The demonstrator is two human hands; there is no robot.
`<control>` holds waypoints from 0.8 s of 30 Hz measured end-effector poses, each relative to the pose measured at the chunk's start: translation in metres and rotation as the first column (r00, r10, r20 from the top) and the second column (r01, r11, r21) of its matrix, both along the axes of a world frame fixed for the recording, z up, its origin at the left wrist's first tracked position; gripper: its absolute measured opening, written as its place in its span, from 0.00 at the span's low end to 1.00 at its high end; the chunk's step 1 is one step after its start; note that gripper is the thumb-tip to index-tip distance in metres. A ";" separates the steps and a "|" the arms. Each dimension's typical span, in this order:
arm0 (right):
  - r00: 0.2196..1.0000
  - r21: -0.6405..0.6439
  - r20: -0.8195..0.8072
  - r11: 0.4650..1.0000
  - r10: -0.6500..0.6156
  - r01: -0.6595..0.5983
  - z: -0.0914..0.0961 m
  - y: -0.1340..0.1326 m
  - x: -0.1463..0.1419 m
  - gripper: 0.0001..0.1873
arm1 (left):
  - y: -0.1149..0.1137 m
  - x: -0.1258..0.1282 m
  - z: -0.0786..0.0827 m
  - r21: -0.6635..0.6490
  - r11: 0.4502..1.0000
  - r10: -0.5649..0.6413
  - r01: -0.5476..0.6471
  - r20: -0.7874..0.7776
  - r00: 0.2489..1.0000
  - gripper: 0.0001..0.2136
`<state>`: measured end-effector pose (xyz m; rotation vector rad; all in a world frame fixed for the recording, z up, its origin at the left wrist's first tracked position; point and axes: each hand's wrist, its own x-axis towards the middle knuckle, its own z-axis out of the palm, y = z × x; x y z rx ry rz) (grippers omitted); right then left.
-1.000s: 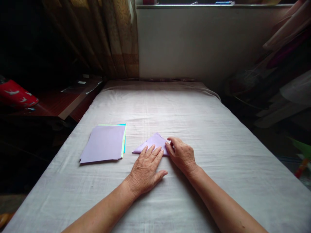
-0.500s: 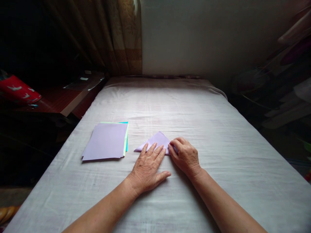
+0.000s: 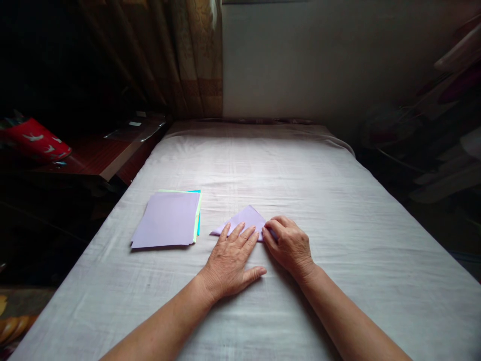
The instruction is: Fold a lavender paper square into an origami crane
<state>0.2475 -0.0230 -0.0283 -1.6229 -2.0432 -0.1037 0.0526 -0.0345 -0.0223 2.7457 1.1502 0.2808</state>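
Observation:
A lilac sheet of paper [image 3: 248,216], folded into a triangle with its peak pointing away from me, lies on the pale cloth. My left hand [image 3: 231,260] rests flat with fingers spread, and its fingertips press on the paper's near edge. At the right corner, my right hand [image 3: 287,245] is closed, thumb and forefinger pinching the paper there. The pinched corner is mostly hidden behind the fingers. Left of the folded piece sits a stack of square paper [image 3: 167,220], lilac on top, with pale green and blue edges showing at its right.
A white cloth [image 3: 338,210] with slight wrinkles covers the surface under the paper. To the left, a dark wooden table [image 3: 90,160] carries a red container [image 3: 33,140] with white bird shapes and a clear plastic packet [image 3: 139,131]. A curtain [image 3: 199,65] hangs at the back.
The whole view has shifted slightly, so everything sits a little further right. Both hands keep the same hold on the folded paper.

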 end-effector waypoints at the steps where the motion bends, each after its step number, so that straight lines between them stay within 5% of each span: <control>1: 1.000 -0.002 0.001 1.000 -0.002 0.002 0.000 0.000 0.000 0.09 | 0.000 0.000 0.000 0.000 1.000 -0.001 0.001 0.001 1.000 0.36; 12: 0.998 -0.095 -0.031 0.994 -0.048 0.045 0.002 -0.013 0.002 0.08 | 0.000 0.001 0.001 -0.047 0.999 0.010 -0.009 0.013 1.000 0.34; 24: 0.988 -0.075 -0.034 0.986 -0.149 0.146 -0.009 -0.035 0.042 0.09 | 0.001 0.000 -0.003 -0.018 1.000 0.004 -0.004 0.015 1.000 0.34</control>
